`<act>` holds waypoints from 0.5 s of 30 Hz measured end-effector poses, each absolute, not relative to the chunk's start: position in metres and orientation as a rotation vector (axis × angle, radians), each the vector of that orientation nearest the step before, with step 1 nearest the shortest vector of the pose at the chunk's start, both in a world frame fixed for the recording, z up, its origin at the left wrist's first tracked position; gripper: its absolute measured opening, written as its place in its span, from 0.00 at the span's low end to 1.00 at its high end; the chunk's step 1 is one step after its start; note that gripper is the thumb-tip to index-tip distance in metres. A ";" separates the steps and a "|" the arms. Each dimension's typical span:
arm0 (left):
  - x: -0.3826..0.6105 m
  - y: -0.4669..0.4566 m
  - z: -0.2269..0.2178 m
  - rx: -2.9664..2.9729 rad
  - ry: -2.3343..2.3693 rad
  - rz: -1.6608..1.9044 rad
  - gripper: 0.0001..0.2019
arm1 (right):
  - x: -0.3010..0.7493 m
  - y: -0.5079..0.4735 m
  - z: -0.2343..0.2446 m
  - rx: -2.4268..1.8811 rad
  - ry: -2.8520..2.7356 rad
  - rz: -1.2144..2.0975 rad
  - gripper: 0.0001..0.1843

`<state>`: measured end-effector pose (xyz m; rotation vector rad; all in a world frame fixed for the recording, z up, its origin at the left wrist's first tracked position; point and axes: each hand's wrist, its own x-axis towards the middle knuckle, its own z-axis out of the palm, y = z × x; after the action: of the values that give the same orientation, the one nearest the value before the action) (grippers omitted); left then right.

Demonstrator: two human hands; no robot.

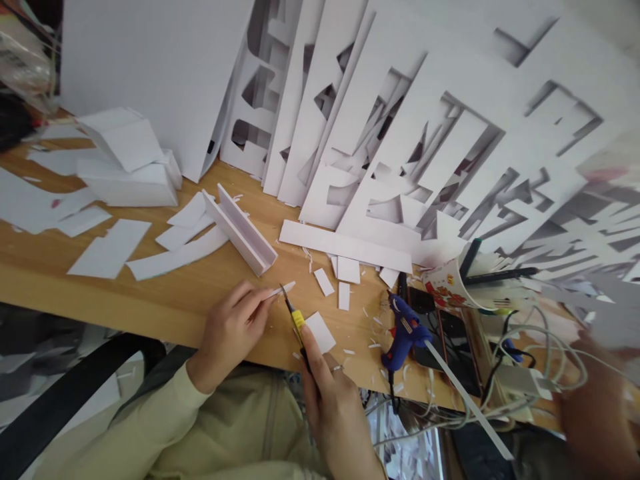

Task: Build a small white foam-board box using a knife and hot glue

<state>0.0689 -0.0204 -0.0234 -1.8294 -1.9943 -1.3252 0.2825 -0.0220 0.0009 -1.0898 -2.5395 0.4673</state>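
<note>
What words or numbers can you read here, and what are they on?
None can be read for sure.
Glue gun: a small label, too blurred to read.
Knife in the right hand: dark marks on the yellow part, too small to read.
Cup: a red and yellow pattern; I can't tell if it has letters.

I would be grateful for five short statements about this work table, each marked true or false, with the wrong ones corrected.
1. The right hand holds a knife with a yellow part. True.
2. The glue gun is blue. True.
3. The left hand holds the glue gun. False: it pinches a small white strip.
4. Only a spoon sticks out of the printed cup. False: dark pens do.
5. White cut-out boards stand behind the knife. True.
</note>
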 end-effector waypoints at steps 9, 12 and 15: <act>0.071 -0.021 -0.020 -1.782 -2.011 -1.356 0.06 | 0.281 -0.020 -0.007 -1.094 -2.559 0.509 0.30; 0.071 -0.019 -0.021 -1.779 -1.996 -1.358 0.04 | 0.279 -0.019 -0.008 -1.116 -2.598 0.517 0.30; 0.071 -0.018 -0.023 -1.773 -2.009 -1.362 0.03 | 0.277 -0.021 -0.010 -1.134 -2.625 0.462 0.33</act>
<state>0.0711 -0.0180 -0.0228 -1.7732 -2.0088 -1.3622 0.2765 -0.0206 -0.0100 -1.1338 -2.6254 0.4616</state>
